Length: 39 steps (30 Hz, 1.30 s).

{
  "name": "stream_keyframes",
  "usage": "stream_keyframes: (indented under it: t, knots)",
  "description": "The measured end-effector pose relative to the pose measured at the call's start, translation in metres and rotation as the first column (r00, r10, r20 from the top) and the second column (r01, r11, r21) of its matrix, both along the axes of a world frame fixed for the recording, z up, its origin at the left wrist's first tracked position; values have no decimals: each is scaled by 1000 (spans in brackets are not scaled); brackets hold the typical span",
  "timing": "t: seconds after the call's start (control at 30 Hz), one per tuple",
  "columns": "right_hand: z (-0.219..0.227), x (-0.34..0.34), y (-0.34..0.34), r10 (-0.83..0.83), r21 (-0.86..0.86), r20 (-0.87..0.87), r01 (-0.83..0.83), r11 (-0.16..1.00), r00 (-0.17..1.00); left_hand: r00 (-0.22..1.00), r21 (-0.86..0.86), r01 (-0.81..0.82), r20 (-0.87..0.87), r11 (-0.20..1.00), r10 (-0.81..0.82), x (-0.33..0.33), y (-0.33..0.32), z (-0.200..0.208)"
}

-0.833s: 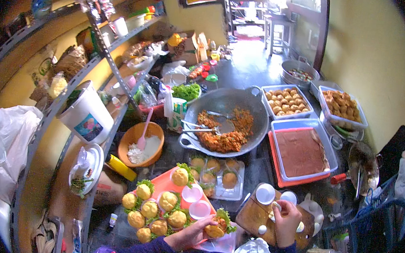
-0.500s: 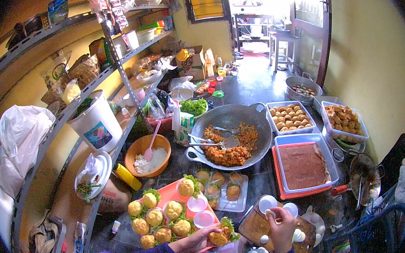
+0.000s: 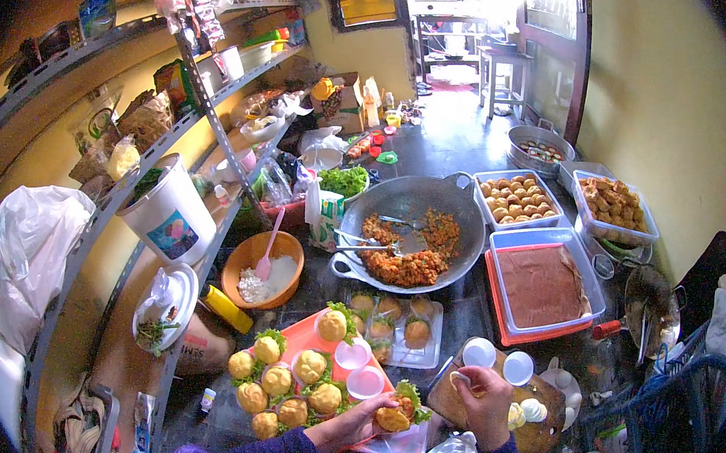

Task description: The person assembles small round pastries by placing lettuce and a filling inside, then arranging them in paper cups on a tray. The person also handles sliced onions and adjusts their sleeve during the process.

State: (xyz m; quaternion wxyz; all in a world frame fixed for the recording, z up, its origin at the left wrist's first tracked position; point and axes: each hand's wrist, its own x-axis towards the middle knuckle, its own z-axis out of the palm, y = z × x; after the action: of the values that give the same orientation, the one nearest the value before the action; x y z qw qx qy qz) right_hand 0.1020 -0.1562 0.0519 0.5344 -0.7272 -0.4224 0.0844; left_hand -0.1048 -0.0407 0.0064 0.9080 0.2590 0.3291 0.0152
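My left hand (image 3: 350, 424) grips a golden filled bun (image 3: 393, 418), its cut side showing orange filling and green lettuce sticking out on the right. My right hand (image 3: 487, 406) pinches a thin white piece that looks like a boiled egg slice (image 3: 458, 378); the fingers partly cover it. Below that hand lies a wooden cutting board (image 3: 546, 435) with sliced boiled egg (image 3: 533, 410) and two white cups (image 3: 479, 353). On the orange tray (image 3: 305, 341) to the left sit several lettuce-filled buns (image 3: 309, 366) and clear plastic cups (image 3: 365, 382).
Beyond stands a large wok (image 3: 357, 200) of orange vegetable filling with spoons. Tubs of round buns (image 3: 518, 200), fried pieces (image 3: 614, 203) and a brown sheet (image 3: 541, 283) are on the right. An orange bowl (image 3: 242, 260) and metal shelves (image 3: 137, 168) flank the left.
My right hand has moved left over the board, toward the bun, still pinching the white piece. The left hand keeps its hold on the bun. The whole view has shifted slightly.
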Motion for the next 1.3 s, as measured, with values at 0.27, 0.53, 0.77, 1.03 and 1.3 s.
stream_keyframes:
  t: [0.27, 0.53, 0.77, 1.03, 1.3]
  knots:
    - [6, -8, 2, 69, -57, -48, -71, 996, 996, 1000, -27, 3, 3, 1000, -3, 0, -2, 6]
    - [7, -11, 4, 105, -85, -54, -109, 990, 993, 999, -44, 24, 24, 999, -23, 1, 0, 6]
    - [9, -13, 4, 134, -77, -77, -139, 987, 988, 1000, -45, -23, 14, 999, 23, 1, 4, -11]
    - [11, -16, 7, 126, -71, -67, -131, 989, 990, 995, -46, -56, 86, 997, 60, 2, 2, -5]
    - [8, -18, 8, 135, -65, -39, -137, 988, 990, 999, 8, -37, -25, 999, 38, 4, 0, 18]
